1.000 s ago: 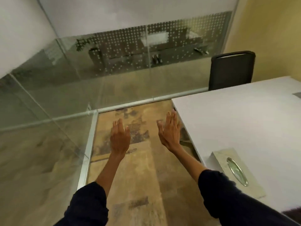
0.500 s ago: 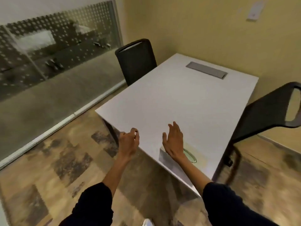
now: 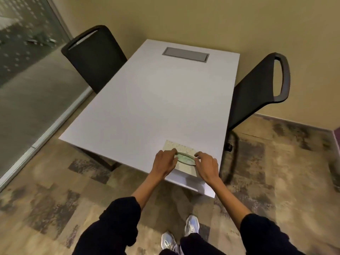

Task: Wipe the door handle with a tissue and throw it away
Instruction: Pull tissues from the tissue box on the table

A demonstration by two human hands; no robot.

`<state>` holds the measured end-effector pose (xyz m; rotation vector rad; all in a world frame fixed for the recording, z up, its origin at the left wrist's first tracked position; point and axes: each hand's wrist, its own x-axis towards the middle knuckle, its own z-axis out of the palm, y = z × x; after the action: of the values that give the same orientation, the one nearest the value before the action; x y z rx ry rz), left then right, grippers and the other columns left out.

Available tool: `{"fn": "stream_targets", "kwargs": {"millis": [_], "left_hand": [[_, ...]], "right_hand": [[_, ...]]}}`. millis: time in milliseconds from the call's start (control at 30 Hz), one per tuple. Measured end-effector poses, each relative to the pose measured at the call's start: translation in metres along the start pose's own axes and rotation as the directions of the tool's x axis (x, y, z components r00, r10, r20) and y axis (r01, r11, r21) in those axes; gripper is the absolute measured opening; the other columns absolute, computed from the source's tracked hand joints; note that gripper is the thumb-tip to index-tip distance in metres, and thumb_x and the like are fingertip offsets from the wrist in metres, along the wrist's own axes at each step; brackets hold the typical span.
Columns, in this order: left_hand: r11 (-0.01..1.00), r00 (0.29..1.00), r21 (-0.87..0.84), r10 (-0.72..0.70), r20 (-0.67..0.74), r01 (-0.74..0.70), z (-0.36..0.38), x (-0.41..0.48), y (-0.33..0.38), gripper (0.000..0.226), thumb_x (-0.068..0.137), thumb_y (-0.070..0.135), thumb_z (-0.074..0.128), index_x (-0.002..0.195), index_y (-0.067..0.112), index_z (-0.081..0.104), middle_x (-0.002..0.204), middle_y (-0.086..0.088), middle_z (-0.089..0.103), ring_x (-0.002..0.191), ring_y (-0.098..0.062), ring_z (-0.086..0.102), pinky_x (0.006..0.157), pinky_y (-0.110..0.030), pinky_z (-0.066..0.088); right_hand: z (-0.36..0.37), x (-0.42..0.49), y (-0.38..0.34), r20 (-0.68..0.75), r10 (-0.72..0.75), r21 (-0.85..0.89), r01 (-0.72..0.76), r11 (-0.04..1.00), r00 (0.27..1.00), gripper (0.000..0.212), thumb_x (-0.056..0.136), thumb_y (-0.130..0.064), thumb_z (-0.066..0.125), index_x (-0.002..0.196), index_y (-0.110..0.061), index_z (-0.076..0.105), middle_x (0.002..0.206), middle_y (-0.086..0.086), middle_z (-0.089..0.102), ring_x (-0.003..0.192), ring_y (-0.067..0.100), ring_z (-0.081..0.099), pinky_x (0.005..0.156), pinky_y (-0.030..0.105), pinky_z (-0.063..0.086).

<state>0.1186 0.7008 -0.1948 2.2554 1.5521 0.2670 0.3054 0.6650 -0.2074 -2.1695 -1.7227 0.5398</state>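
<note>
Both hands reach the tissue box (image 3: 181,158) at the counter (image 3: 156,100) edge; left hand (image 3: 164,162) and right hand (image 3: 207,166) bracket its oval slot, fingers loosely apart, holding nothing, presumably to draw a tissue.

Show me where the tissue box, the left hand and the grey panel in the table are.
tissue box (image 3: 185,149): head view, on the patterned top behind the oval opening.
left hand (image 3: 164,162): head view, on the back of the hand.
grey panel (image 3: 185,54): head view, on the middle of its flat lid.
</note>
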Motion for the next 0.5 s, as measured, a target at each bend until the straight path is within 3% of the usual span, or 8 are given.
{"fn": "stream_targets", "kwargs": {"millis": [100, 300, 400, 500], "left_hand": [[0.999, 0.995, 0.032, 0.001, 0.103, -0.005, 0.011, 0.008, 0.008, 0.031, 0.103, 0.032, 0.051, 0.127, 0.015, 0.06, 0.115, -0.009, 0.075, 0.105, -0.03, 0.068, 0.089, -0.036, 0.052], [0.999, 0.987, 0.032, 0.01, 0.16, -0.015, 0.029, 0.021, 0.015, 0.034, 0.104, 0.032, 0.051, 0.131, 0.017, 0.061, 0.126, -0.008, 0.071, 0.114, -0.029, 0.066, 0.093, -0.037, 0.05], [0.999, 0.981, 0.029, 0.009, 0.191, -0.015, 0.032, 0.027, 0.014, 0.033, 0.105, 0.031, 0.048, 0.131, 0.015, 0.062, 0.122, -0.01, 0.072, 0.111, -0.031, 0.067, 0.092, -0.039, 0.052], [0.999, 0.975, 0.016, 0.026, 0.221, -0.03, 0.033, 0.037, 0.011, 0.033, 0.105, 0.028, 0.046, 0.129, 0.014, 0.063, 0.112, -0.013, 0.075, 0.103, -0.033, 0.069, 0.088, -0.039, 0.054]], "right_hand": [[0.002, 0.002, 0.001, 0.027, 0.011, -0.002, -0.011, 1.0, 1.0, 0.024, 0.096, -0.02, 0.051, 0.104, -0.015, 0.073, 0.104, 0.007, 0.07, 0.087, 0.028, 0.065, 0.079, 0.038, 0.052], [0.012, 0.008, 0.004, 0.092, 0.016, -0.023, -0.013, 1.0, 0.996, 0.024, 0.095, -0.018, 0.049, 0.099, -0.014, 0.073, 0.095, 0.008, 0.071, 0.08, 0.028, 0.065, 0.07, 0.035, 0.054], [0.019, 0.009, 0.003, 0.105, 0.031, -0.02, -0.029, 0.999, 0.994, 0.023, 0.096, -0.017, 0.05, 0.099, -0.014, 0.073, 0.099, 0.008, 0.068, 0.081, 0.029, 0.064, 0.066, 0.031, 0.047], [0.023, 0.015, 0.001, 0.122, 0.024, -0.035, -0.02, 0.999, 0.992, 0.021, 0.095, -0.018, 0.052, 0.097, -0.013, 0.073, 0.101, 0.008, 0.066, 0.084, 0.032, 0.064, 0.069, 0.036, 0.05]]}}
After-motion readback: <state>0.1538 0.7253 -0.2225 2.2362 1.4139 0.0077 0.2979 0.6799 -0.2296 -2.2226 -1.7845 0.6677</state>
